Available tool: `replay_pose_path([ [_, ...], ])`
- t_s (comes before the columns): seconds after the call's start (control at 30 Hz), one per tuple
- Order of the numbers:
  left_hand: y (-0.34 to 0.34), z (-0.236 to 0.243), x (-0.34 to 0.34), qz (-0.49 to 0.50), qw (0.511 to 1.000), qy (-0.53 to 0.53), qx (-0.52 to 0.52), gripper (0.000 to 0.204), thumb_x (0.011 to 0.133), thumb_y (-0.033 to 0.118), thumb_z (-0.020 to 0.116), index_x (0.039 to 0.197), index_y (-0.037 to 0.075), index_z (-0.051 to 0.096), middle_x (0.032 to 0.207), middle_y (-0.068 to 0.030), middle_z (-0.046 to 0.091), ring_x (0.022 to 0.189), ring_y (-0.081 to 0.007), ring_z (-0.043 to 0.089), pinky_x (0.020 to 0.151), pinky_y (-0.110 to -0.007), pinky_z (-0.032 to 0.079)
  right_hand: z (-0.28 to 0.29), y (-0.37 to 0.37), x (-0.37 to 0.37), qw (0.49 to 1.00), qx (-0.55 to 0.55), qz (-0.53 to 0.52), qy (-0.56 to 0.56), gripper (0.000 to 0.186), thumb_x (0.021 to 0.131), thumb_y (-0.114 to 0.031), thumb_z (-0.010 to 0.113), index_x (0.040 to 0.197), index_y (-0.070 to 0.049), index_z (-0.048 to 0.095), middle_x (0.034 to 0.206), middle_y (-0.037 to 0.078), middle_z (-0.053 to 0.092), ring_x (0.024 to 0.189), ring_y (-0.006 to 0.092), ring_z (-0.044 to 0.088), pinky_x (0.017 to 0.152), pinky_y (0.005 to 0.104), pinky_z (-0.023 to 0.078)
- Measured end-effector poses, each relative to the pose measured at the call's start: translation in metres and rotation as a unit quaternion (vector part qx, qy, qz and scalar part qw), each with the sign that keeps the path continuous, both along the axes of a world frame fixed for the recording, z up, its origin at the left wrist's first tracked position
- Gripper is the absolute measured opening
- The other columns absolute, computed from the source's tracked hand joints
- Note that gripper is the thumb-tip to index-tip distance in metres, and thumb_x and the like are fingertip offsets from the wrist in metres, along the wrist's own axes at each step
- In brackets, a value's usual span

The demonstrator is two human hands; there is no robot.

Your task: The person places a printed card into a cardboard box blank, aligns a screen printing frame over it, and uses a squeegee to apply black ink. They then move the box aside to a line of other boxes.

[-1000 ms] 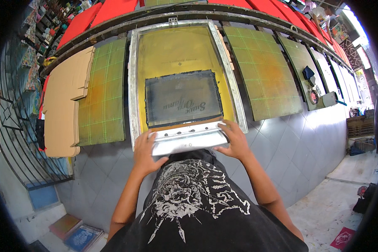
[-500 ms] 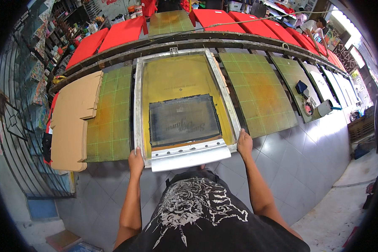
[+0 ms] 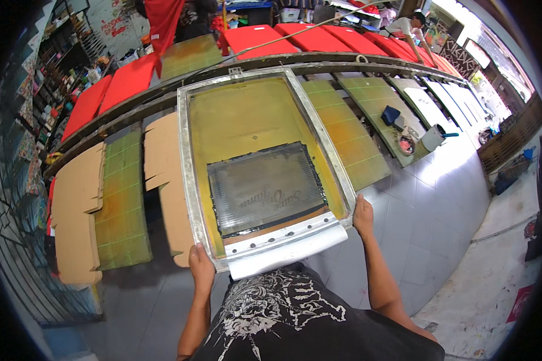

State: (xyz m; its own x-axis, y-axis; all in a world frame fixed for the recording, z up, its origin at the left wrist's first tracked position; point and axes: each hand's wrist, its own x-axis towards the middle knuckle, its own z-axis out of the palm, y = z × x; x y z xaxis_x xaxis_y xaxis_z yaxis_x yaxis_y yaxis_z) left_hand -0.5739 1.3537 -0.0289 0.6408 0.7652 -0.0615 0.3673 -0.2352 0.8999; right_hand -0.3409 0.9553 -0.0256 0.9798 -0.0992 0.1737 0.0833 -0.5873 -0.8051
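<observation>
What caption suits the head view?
Left grip and right grip hold a framed printing screen with a squeegee across its near end.

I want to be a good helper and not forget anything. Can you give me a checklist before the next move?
1. Left hand on the framed screen: ok, near its closest left corner.
2. Right hand on the opposite side: ok.
3. Silver bar with bolts held by a hand: not ok, it lies loose across the near end and might slide.
4. Screen clear of the brown cardboard beside it: cannot tell, they overlap in this view.
5. Screen level: cannot tell.
</observation>
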Motion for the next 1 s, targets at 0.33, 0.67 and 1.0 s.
replay_pose_path([
  [0.33,-0.161,-0.029,0.191,-0.049,0.998,-0.018,0.04,0.043,0.1,0.027,0.035,0.096,-0.009,0.058,0.088,-0.0261,0.062,0.084,-0.0382,0.059,0.077,-0.044,0.044,-0.045,-0.198,0.162,0.992,-0.085,-0.045,-0.084,0.054,0.1,-0.038,0.037,0.078,0.007,0.058,0.067,0.018,0.06,0.062,0.0226,0.052,0.062,0.0397,0.043],
  [0.67,-0.183,-0.093,0.259,-0.012,0.998,-0.01,0.053,0.044,0.1,0.027,0.033,0.107,-0.009,0.058,0.11,-0.0288,0.059,0.104,-0.0387,0.056,0.095,-0.044,0.039,-0.074,-0.221,0.264,0.966,-0.127,-0.011,-0.224,0.047,0.1,-0.032,0.035,0.082,0.004,0.061,0.076,0.025,0.06,0.073,0.0429,0.057,0.066,0.0473,0.042],
  [1.0,-0.206,-0.05,0.261,0.017,0.999,0.019,0.045,0.04,0.099,0.031,0.038,0.087,-0.004,0.054,0.084,-0.0294,0.059,0.083,-0.0488,0.056,0.072,-0.054,0.043,-0.057,-0.216,0.28,0.997,-0.078,0.019,0.001,0.054,0.1,-0.035,0.034,0.075,0.009,0.052,0.066,0.022,0.056,0.061,0.0319,0.049,0.06,0.0453,0.037],
])
